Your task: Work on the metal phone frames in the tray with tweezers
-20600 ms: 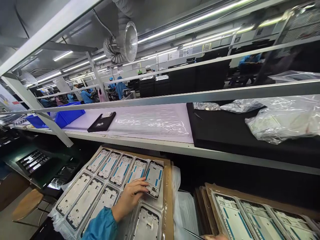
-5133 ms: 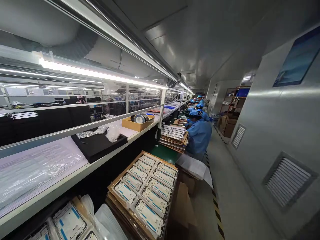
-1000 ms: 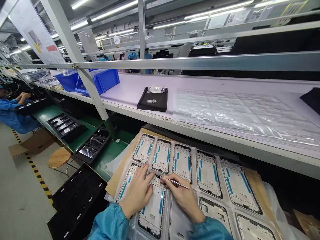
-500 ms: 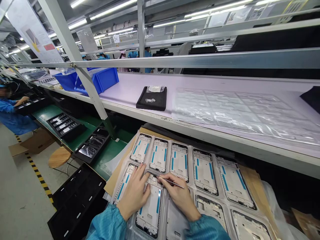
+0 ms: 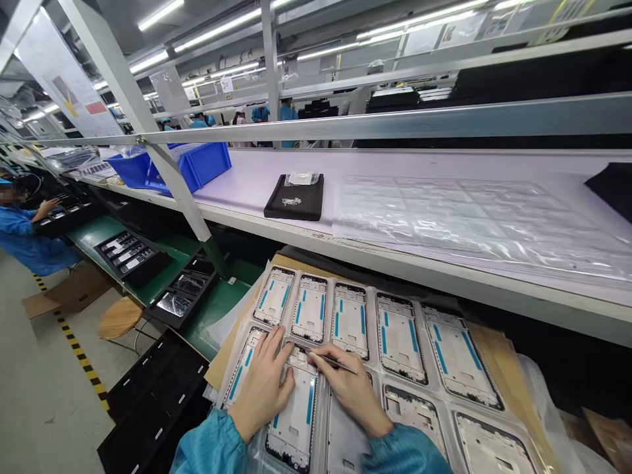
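A clear plastic tray (image 5: 372,329) holds several phone frames in rows, many with blue strips. My left hand (image 5: 265,382) lies with fingers spread over the left part of a phone frame (image 5: 296,411) in the lower row. Pinched in my right hand (image 5: 348,385) is a thin metal tool, like tweezers (image 5: 336,363), its tip near the top edge of that same frame. The tip itself is hidden by my fingers.
On the shelf above are a black tray (image 5: 295,205) with small pieces, clear plastic sheets (image 5: 444,210) and blue bins (image 5: 205,164). Black trays (image 5: 182,289) stand on the green bench at left. A person (image 5: 24,224) works at far left; a stool (image 5: 120,317) is nearby.
The view has shifted slightly. Both hands stay at the same frame, and the tool remains pinched in my right hand.
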### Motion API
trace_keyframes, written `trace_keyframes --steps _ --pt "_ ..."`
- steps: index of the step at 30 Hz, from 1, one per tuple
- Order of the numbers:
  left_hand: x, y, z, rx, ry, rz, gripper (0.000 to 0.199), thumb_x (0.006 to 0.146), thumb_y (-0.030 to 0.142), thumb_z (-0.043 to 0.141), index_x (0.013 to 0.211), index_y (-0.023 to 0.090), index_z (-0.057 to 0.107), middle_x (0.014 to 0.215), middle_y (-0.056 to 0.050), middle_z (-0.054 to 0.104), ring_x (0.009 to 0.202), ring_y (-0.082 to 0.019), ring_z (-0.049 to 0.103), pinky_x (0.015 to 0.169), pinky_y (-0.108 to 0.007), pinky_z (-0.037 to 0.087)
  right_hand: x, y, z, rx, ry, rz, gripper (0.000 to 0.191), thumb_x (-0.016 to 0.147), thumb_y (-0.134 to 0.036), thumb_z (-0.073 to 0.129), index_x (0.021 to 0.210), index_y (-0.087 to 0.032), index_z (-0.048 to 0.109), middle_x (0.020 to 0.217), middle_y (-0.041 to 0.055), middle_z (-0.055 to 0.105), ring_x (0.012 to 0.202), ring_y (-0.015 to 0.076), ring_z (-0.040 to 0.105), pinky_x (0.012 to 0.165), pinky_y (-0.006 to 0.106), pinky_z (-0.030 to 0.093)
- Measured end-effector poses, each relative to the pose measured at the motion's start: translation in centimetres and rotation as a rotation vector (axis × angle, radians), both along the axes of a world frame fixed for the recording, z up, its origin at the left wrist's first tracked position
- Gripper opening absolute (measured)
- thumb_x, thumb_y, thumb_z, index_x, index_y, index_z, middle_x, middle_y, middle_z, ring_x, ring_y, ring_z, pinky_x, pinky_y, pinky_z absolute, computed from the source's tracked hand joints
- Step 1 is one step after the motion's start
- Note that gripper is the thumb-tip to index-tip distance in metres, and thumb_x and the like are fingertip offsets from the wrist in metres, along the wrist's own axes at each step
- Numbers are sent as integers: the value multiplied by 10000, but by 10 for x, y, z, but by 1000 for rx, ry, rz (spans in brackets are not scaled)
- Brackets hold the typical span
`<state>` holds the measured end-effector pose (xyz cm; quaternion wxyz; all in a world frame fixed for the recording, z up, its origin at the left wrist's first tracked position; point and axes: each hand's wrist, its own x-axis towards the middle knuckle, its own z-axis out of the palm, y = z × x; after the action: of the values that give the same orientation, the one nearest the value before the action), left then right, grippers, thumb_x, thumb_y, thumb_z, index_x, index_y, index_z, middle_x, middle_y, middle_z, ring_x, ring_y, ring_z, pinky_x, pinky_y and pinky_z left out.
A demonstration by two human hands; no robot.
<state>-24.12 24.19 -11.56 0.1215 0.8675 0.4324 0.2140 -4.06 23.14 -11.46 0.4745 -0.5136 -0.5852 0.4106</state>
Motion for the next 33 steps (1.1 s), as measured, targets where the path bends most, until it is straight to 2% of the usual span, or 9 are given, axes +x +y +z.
trace_keyframes --steps 11,21,26,33 --pt "-1 0 -7 96 44 10 431 907 97 440 1307 183 575 1541 -164 409 1452 -338 342 1139 -610 375 -2 2 -6 25 11 13 273 936 -432 606 794 -225 716 775 21 726 750 228 671 684 297 462" --pt "3 -1 1 180 214 35 458 880 85 451 1312 177 572 1507 -185 449 1395 -352 424 1079 -611 421 -3 2 -9 48 6 -13 252 926 -419 611 801 -223 708 785 20 730 755 225 675 710 300 475" --pt "4 -1 -1 265 239 36 443 879 87 441 1291 165 582 1480 -192 479 1357 -357 469 1038 -601 461 -3 1 -12 73 20 -21 242 917 -409 622 793 -223 714 788 12 737 759 214 685 705 284 485" --pt "3 -1 0 281 225 25 425 900 84 418 1284 149 587 1481 -194 475 1373 -360 450 1032 -600 473 -1 3 -10 82 0 27 251 932 -409 603 807 -218 709 782 9 721 762 207 676 690 276 470"
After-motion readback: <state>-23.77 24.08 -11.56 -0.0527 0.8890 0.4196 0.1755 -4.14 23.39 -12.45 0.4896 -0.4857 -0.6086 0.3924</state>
